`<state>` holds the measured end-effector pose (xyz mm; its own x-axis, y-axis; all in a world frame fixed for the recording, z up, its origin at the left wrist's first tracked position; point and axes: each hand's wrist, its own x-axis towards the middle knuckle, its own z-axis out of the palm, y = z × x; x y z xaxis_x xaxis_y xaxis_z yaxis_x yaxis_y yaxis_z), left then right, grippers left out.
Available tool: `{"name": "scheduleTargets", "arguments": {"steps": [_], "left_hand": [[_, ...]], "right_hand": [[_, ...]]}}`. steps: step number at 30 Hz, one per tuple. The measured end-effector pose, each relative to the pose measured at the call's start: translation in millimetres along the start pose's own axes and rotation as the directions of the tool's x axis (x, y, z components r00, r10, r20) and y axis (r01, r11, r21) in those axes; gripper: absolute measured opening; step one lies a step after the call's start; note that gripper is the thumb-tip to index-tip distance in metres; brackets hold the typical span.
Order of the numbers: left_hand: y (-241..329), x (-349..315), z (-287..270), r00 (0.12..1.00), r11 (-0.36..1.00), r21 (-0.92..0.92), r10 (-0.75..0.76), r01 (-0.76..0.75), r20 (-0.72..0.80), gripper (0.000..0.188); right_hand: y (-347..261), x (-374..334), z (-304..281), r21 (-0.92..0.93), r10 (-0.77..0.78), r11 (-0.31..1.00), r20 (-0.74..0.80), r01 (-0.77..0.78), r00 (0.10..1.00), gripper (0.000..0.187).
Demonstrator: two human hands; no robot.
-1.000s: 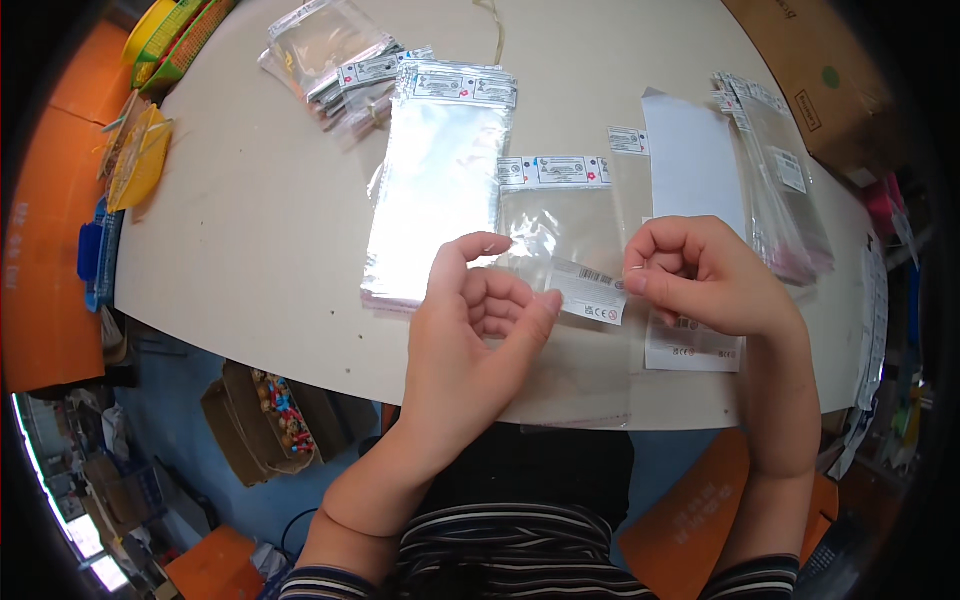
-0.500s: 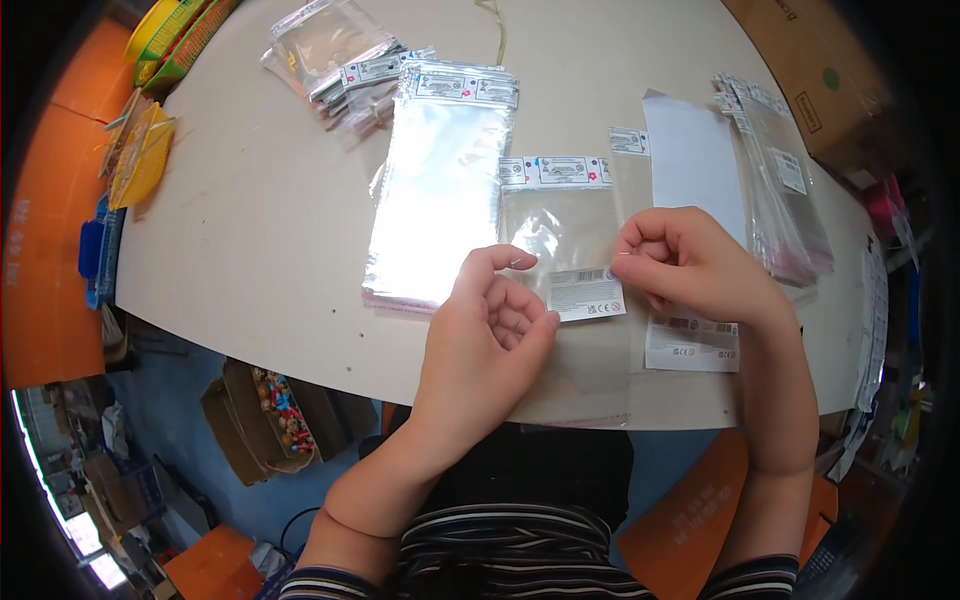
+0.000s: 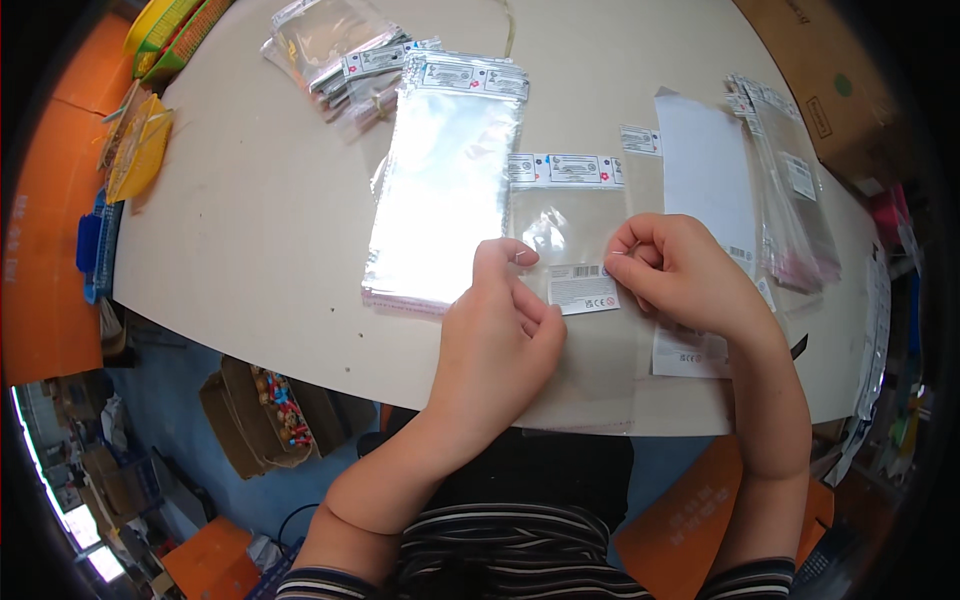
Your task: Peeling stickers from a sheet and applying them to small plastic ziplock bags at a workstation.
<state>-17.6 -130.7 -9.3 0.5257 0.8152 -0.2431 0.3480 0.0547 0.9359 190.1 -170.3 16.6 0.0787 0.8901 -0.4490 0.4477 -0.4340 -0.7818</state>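
The right hand has thumb and forefinger pressed together at the upper right corner of a label; whether they grip it, I cannot tell. The left hand, loosely curled with thumb and forefinger apart, is by the label's left edge. The label is over a clear bag, beside a bag stack on the table.
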Motion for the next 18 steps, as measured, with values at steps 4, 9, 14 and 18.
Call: {"name": "scheduleTargets", "arguments": {"steps": [4,9,14,18], "left_hand": [[1.6,1.5,0.7,0.999,0.997,0.075,0.030,-0.029,-0.011,0.039],[1.6,3.1,0.1,0.999,0.991,0.127,0.049,-0.046,-0.023,0.039],[1.3,4.2,0.4,0.999,0.988,0.147,0.046,-0.042,-0.026,0.039],[1.4,4.2,0.0,0.998,0.986,0.157,0.063,-0.057,-0.030,0.038]], "right_hand": [[3.9,2.1,1.1,-0.005,-0.017,1.000,-0.005,0.017,1.000,0.012],[2.2,1.0,3.1,-0.022,-0.007,1.000,-0.022,0.006,1.000,0.013],[3.1,1.2,2.9,-0.036,-0.002,0.999,-0.027,0.001,1.000,0.013],[2.7,1.5,3.8,-0.029,-0.006,1.000,-0.042,0.005,0.999,0.012]]}}
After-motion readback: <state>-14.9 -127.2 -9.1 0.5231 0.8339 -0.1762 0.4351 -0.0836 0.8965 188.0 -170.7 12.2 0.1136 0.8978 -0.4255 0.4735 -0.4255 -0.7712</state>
